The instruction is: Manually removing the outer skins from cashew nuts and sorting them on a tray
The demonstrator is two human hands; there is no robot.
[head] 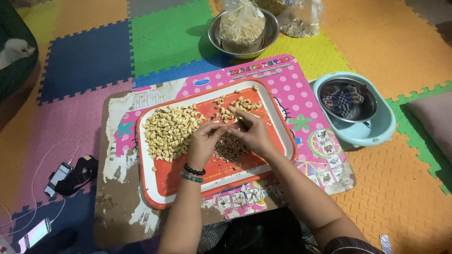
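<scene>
Both my hands meet over an orange tray (162, 186) with a white rim. My left hand (203, 141), with two bead bracelets on the wrist, and my right hand (253, 133) pinch a small nut (226, 127) between their fingertips. A large pile of pale peeled cashew nuts (168, 130) lies on the tray's left part. A smaller scatter of nuts (235, 106) lies at the tray's far side. A heap of brown skins (230, 148) sits under my hands.
The tray rests on a worn pink low table (301, 101) over coloured foam floor mats. A steel bowl with a bagged grain (243, 29) stands beyond. A steel bowl inside a light blue basin (354, 107) sits at right. Two phones (57, 178) lie at left.
</scene>
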